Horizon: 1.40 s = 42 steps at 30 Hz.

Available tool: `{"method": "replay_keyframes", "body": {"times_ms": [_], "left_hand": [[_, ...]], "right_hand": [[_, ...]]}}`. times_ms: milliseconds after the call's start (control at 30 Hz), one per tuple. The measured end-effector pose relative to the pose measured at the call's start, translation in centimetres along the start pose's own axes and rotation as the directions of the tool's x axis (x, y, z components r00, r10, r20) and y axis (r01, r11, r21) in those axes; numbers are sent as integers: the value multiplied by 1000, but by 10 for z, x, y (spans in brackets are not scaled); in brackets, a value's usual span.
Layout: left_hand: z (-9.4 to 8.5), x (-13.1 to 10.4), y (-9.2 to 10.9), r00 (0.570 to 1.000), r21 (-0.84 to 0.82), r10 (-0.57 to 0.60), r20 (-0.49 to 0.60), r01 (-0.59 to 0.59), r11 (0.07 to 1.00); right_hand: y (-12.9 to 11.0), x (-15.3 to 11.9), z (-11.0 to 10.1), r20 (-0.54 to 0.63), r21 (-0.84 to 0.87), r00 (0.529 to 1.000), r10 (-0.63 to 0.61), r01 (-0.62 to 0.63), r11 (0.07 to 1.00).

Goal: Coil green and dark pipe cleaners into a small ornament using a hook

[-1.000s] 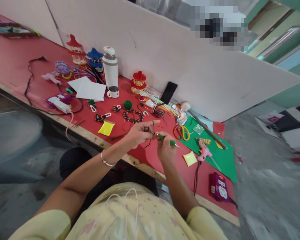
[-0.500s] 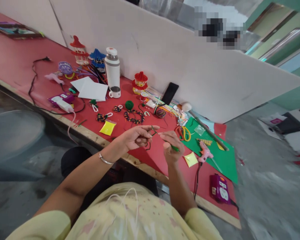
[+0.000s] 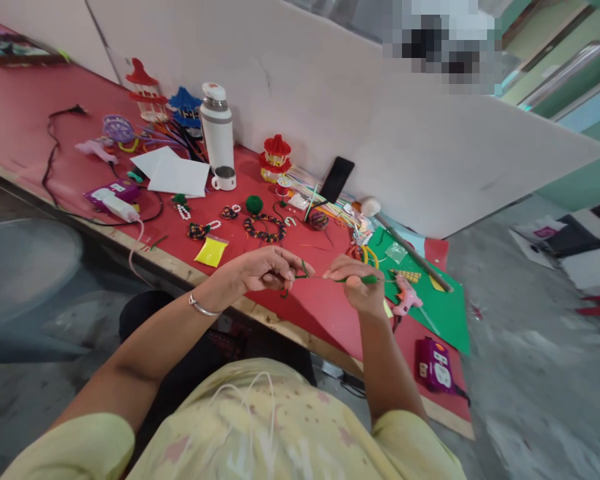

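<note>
My left hand (image 3: 269, 270) is closed in a pinch on a strand of dark green yarn (image 3: 304, 268). The yarn crosses the index finger, and a short tail dangles below the fingers. To its right, my right hand (image 3: 357, 283) grips the green handle of a crochet hook (image 3: 367, 279), held nearly level. Its thin shaft points left toward the yarn, but the tip is too small to make out. Both hands are above the red tabletop (image 3: 325, 320), near the front edge. A dark multicoloured beaded ring (image 3: 265, 229) and a green yarn ball (image 3: 254, 205) lie beyond my left hand.
Scissors (image 3: 371, 257) and a pink glue gun (image 3: 406, 297) lie on a green sheet (image 3: 450, 313) at right. A purple extension box (image 3: 434, 365) is near the right end. A white flask (image 3: 217, 133), phone (image 3: 338, 179) and yellow packet (image 3: 211, 252) stand or lie further left and back.
My right hand has moved right, away from my left, and the crochet hook now lies more level with its shaft showing. My left hand keeps hold of the green yarn.
</note>
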State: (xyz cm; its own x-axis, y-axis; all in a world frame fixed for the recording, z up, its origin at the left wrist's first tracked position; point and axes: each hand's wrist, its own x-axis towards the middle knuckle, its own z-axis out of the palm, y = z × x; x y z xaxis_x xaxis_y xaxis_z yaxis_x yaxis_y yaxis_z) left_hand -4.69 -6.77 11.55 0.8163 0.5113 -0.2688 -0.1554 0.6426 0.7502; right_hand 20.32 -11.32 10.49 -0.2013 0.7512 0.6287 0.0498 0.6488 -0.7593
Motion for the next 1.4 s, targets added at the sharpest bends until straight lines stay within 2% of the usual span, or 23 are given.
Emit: {"method": "replay_keyframes", "body": {"times_ms": [67, 133, 167, 200, 233, 267, 333, 400, 467, 500, 533, 600, 633, 700, 733, 800, 833, 967, 1100, 1200, 1300, 1367, 1400], "left_hand": [[5, 4, -3, 998, 32, 37, -44, -36, 999], [13, 11, -10, 972, 67, 167, -163, -158, 985], [17, 15, -14, 932, 106, 263, -250, -244, 964], [21, 19, -19, 858, 179, 385, -340, -342, 922], [24, 24, -25, 767, 285, 502, -398, -417, 863], [27, 27, -31, 703, 391, 585, -404, -445, 805], [31, 33, -41, 642, 516, 664, -382, -448, 730], [37, 35, -46, 623, 523, 675, -396, -451, 723], [43, 35, -46, 644, 384, 616, -454, -483, 787], [45, 34, -44, 680, 268, 557, -477, -491, 829], [47, 33, -41, 741, 137, 479, -470, -475, 869], [45, 28, -32, 869, -66, 323, -375, -373, 926], [42, 26, -27, 916, -115, 259, -306, -306, 945], [31, 19, -17, 962, -132, 167, -218, -198, 971], [25, 15, -13, 971, -119, 139, -194, -164, 979], [13, 9, -6, 981, -78, 96, -169, -111, 991], [8, 7, -4, 985, -66, 74, -154, -85, 994], [-3, 5, 0, 994, -53, 14, -104, -19, 998], [-8, 5, 3, 996, -14, -38, -84, 37, 999], [-8, 4, 4, 995, 53, -60, -84, 65, 996], [1, 8, -1, 993, 94, 14, -116, -3, 996], [10, 16, -11, 966, 119, 162, -201, -140, 983], [14, 22, -16, 931, 154, 255, -261, -221, 963]], "right_hand": [[13, -7, 18, -139, 151, 986, 91, -70, 986], [24, -15, 42, -286, 261, 928, 237, -162, 951], [28, -20, 53, -389, 285, 880, 272, -166, 944], [30, -23, 63, -485, 276, 827, 284, -164, 947], [30, -26, 71, -566, 219, 784, 255, -155, 963], [29, -28, 76, -606, 112, 771, 195, -160, 981], [24, -30, 81, -596, -132, 802, 27, -132, 982], [20, -28, 81, -535, -326, 832, -149, -40, 945], [19, -23, 80, -510, -426, 810, -289, 54, 903], [20, -21, 80, -511, -450, 793, -331, 81, 889], [21, -18, 79, -522, -458, 776, -355, 96, 883], [24, -13, 75, -545, -419, 763, -348, 112, 901], [26, -11, 72, -547, -373, 775, -317, 113, 921], [26, -7, 59, -509, -250, 832, -220, 102, 963], [25, -6, 51, -468, -209, 863, -188, 99, 973], [21, -2, 33, -318, -184, 938, -136, 79, 980], [17, 0, 25, -242, -183, 961, -132, 88, 979], [3, 9, 1, -18, -146, 990, -139, 135, 980], [-2, 15, -13, 78, -93, 994, -79, 86, 992], [7, 12, -11, 32, 14, 999, -22, 22, 1000], [23, 3, 10, -137, 125, 989, 57, -40, 991], [31, -5, 31, -349, 166, 930, 113, -58, 984], [34, -9, 41, -447, 130, 886, 124, -72, 989]]}}
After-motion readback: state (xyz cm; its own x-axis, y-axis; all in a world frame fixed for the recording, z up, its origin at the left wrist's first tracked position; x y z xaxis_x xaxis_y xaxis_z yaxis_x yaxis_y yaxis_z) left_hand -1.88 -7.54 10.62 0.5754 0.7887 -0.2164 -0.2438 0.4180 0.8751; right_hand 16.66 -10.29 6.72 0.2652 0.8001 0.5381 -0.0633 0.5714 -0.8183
